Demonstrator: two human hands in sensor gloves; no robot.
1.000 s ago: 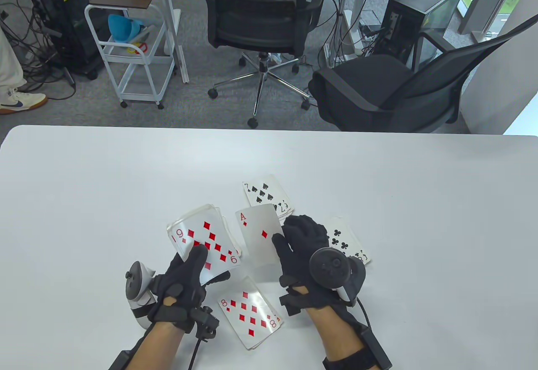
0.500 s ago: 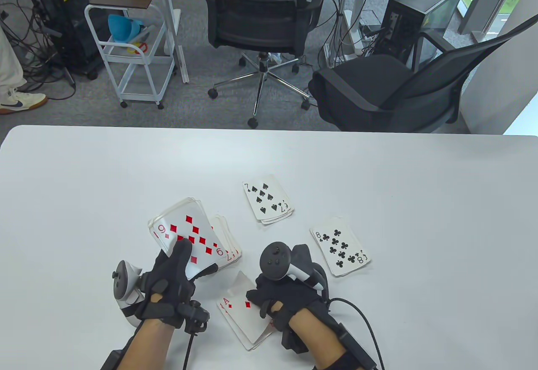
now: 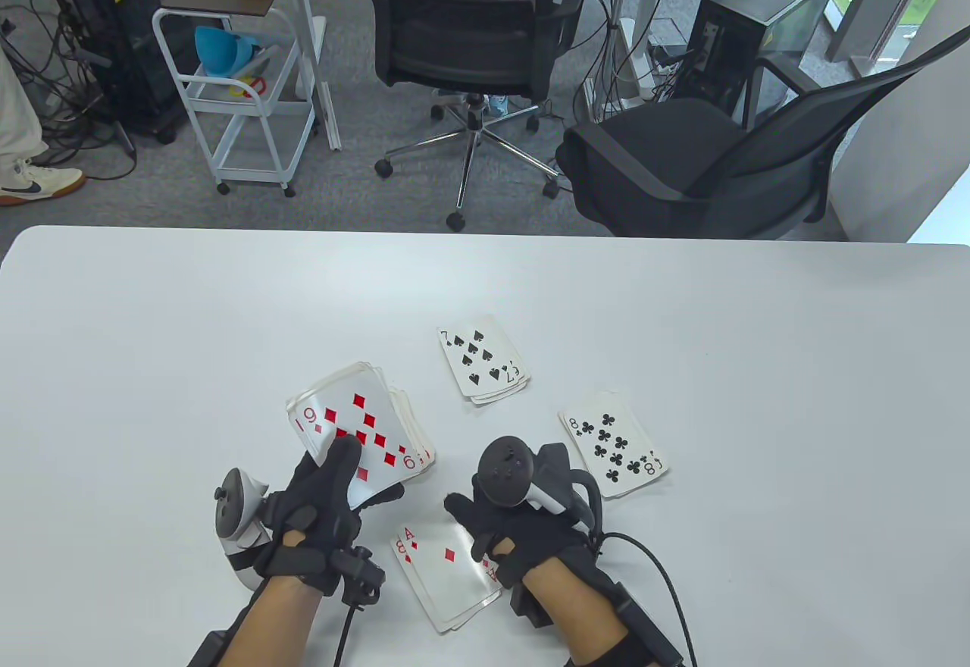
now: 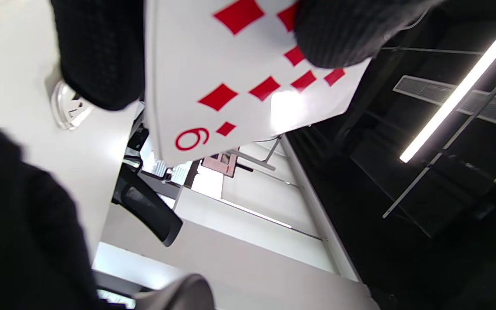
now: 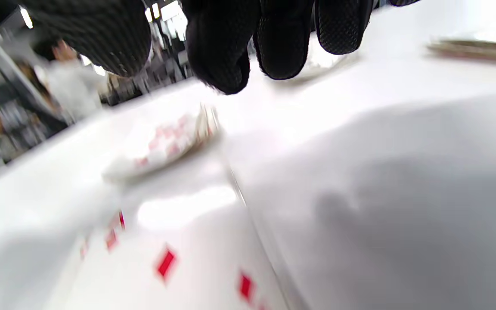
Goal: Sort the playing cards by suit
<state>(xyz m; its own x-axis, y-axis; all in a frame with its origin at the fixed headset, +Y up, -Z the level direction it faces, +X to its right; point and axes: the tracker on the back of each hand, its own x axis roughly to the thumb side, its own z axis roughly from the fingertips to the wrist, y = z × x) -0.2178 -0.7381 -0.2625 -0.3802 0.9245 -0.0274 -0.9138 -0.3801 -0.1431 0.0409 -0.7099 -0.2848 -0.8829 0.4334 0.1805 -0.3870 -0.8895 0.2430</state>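
Observation:
My left hand holds the deck face up, thumb across the top card, the nine of diamonds. The left fingers curl under the deck. My right hand hovers just over the right edge of the diamonds pile, whose top card is the ace of diamonds. The right fingers hang loose and hold nothing. A spades pile topped by a seven lies further back. A clubs pile topped by an eight lies to the right.
A further red-marked pile lies on the white table, partly hidden behind the held deck. Two office chairs and a white trolley stand beyond the far edge.
The right hand carried the ace of diamonds from mid-table down onto the eight of diamonds pile and let it go. The left hand with the deck shifted slightly.

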